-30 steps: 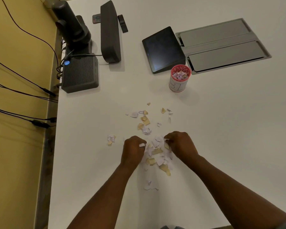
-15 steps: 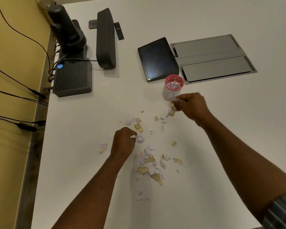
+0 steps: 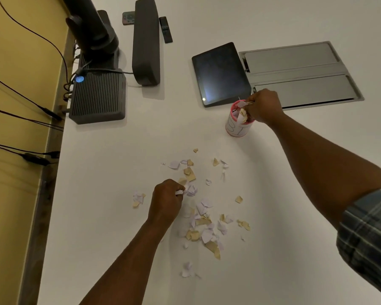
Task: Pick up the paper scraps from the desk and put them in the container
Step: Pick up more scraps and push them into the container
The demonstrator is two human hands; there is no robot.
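White and tan paper scraps (image 3: 204,219) lie scattered over the middle of the white desk (image 3: 273,249). A small round container (image 3: 237,128) with a red rim and a white wrap stands behind them, holding scraps. My right hand (image 3: 264,105) is over its mouth, fingers curled round a bunch of scraps that hang into the opening. My left hand (image 3: 166,200) rests at the left edge of the scattered pile, fist closed, with white paper showing between its fingers.
A dark tablet (image 3: 220,73) and a grey recessed panel (image 3: 299,73) sit just behind the container. At the back left are a ribbed black box (image 3: 97,97), a speaker bar (image 3: 145,40), a camera and cables along the yellow wall.
My right hand has carried its scraps from the pile up to the container's mouth. My left hand stayed by the pile, still clutching paper.
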